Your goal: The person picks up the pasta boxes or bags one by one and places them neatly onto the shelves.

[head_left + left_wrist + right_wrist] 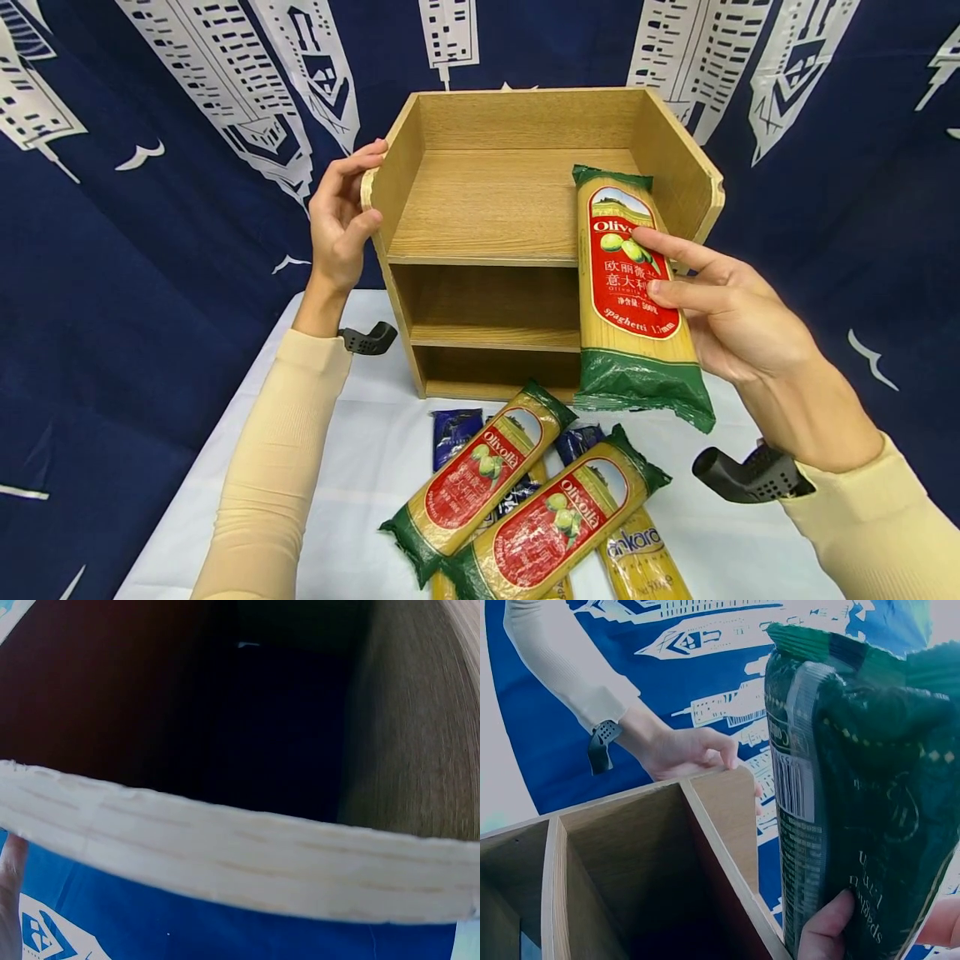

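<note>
A wooden shelf (517,200) with stacked compartments stands in the middle of the head view. My left hand (341,221) grips the front edge of its left side panel, thumb in front and fingers behind. In the left wrist view that pale panel edge (240,859) crosses the picture, with a fingertip at far left. My right hand (738,304) holds a pack of spaghetti (633,292) by its right side, tilted before the shelf's right part. The right wrist view shows the pack's green back (870,802) with a barcode.
Two more spaghetti packs (483,475) lie crosswise on the white-covered table (360,483) before the shelf. Beneath them are blue packs (455,433) and a yellow pack (645,558). A dark blue cloth (135,275) with white building prints hangs behind.
</note>
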Action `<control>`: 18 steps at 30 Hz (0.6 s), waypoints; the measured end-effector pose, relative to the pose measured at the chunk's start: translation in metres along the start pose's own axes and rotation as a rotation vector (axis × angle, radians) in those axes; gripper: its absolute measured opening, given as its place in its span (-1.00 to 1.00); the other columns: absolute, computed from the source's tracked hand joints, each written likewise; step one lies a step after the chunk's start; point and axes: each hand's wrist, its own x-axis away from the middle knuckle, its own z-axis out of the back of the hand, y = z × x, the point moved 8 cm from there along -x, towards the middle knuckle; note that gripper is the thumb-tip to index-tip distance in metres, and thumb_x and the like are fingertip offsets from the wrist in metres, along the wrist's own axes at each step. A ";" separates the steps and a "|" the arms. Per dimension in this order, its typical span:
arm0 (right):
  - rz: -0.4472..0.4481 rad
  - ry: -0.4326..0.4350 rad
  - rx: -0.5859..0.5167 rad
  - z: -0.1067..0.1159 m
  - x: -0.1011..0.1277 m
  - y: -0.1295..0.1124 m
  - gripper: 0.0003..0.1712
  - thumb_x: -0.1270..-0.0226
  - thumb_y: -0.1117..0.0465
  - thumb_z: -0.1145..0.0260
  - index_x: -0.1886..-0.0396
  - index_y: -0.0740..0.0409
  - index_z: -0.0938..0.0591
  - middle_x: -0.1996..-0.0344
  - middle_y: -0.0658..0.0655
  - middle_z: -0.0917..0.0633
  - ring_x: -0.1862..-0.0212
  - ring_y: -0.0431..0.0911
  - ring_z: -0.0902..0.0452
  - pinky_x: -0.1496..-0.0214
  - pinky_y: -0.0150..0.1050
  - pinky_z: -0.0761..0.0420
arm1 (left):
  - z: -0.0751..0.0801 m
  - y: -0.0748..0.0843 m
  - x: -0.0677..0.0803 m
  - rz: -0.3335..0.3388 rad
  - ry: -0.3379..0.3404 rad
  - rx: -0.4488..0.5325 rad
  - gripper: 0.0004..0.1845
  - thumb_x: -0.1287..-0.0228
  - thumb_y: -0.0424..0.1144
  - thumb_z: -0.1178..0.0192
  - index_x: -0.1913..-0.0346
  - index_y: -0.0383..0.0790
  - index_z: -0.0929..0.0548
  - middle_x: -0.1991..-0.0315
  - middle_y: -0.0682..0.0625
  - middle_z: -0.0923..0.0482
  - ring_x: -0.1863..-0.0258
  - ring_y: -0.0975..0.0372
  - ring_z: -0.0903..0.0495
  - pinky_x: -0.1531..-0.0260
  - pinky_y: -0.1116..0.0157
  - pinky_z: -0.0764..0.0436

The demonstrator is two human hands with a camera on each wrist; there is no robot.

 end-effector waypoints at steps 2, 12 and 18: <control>0.008 0.047 0.003 0.003 -0.002 -0.001 -0.33 -0.52 0.50 -0.03 -0.52 -0.07 -0.39 -0.42 0.21 -0.10 -0.15 0.18 -0.60 0.00 0.16 -0.65 | 0.000 0.000 0.000 0.001 0.000 0.002 -0.24 0.02 0.15 -0.45 -0.06 -0.44 -0.60 -0.23 -0.31 -0.55 -0.30 -0.05 -0.48 -0.34 0.09 -0.39; -0.016 0.213 0.064 0.008 -0.007 -0.005 -0.29 -0.49 0.44 -0.16 -0.54 -0.08 -0.31 -0.39 0.14 -0.20 -0.10 0.09 -0.63 0.03 0.09 -0.69 | 0.001 0.000 -0.001 -0.006 0.007 0.010 -0.34 0.03 0.00 -0.36 -0.06 -0.43 -0.60 -0.23 -0.30 -0.55 -0.31 -0.05 -0.48 -0.34 0.08 -0.39; -0.031 0.319 0.191 0.011 -0.009 -0.007 -0.33 -0.47 0.37 -0.23 -0.50 -0.10 -0.34 -0.36 0.14 -0.27 -0.03 -0.01 -0.68 0.05 -0.01 -0.72 | 0.000 -0.001 0.000 -0.001 0.007 0.007 -0.37 0.05 -0.05 -0.31 -0.07 -0.43 -0.60 -0.24 -0.31 -0.55 -0.31 -0.06 -0.48 -0.35 0.08 -0.38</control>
